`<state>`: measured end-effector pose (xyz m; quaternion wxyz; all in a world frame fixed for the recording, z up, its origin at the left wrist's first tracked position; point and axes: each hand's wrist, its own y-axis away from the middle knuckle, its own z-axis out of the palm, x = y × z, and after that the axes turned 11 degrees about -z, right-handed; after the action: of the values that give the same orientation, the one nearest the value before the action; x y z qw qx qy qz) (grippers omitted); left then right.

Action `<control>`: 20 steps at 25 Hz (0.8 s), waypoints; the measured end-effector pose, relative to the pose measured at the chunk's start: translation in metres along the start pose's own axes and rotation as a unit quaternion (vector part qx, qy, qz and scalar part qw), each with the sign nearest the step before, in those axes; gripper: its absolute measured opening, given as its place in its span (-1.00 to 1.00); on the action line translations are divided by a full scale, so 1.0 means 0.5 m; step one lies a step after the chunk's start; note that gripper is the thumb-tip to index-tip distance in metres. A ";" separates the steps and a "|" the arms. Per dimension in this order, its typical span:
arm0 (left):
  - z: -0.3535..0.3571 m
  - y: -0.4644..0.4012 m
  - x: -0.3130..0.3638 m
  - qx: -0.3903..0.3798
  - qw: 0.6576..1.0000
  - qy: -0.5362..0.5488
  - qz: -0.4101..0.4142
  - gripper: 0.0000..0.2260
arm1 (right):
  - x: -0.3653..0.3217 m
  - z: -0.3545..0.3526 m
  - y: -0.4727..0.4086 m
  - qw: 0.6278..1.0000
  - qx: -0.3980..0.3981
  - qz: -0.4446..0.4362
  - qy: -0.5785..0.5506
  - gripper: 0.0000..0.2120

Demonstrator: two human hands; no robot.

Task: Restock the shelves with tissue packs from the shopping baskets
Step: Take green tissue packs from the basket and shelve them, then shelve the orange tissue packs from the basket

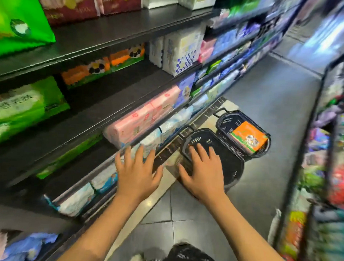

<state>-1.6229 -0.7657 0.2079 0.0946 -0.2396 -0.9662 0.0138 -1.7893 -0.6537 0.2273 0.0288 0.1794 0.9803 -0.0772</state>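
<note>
Two black shopping baskets stand on the aisle floor beside the shelving. The near basket point(231, 163) shows a bare bottom, and my right hand point(203, 170) hovers over it with fingers spread, holding nothing. The far basket point(223, 121) holds an orange and green tissue pack point(248, 137). My left hand point(137, 170) is stretched out in front of the lower shelf edge, fingers spread and free of any pack. Matching orange and green packs point(102, 68) sit on the middle shelf. Pink tissue packs point(142, 116) lie one shelf below.
Black shelving point(96, 36) fills the left side, with large green packs point(23, 106) and white packs point(183, 51). Another stocked rack point(329, 150) lines the right. Grey tiled floor point(268, 107) runs between them. My knee point(186, 256) shows at the bottom.
</note>
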 end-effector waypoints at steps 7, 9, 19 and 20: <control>0.040 -0.016 0.265 -0.046 0.980 0.019 0.193 -0.42 | 0.226 -0.042 0.185 0.978 0.016 0.205 0.037 -0.30; 0.055 -0.010 0.354 -0.047 0.970 0.011 0.237 -0.43 | 0.288 -0.040 0.232 0.967 0.012 0.254 0.030 -0.30; 0.133 0.025 0.810 -0.041 0.957 -0.021 0.288 -0.42 | 0.679 -0.090 0.367 0.954 0.013 0.299 -0.020 -0.27; 0.139 0.022 0.854 -0.044 0.958 -0.022 0.282 -0.41 | 0.722 -0.097 0.369 0.954 0.007 0.298 -0.032 -0.25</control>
<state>-2.0014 -0.5557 0.2142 0.0549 -0.5060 -0.8608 0.0022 -2.0623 -0.3499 0.2188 0.0806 0.4606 0.8805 -0.0773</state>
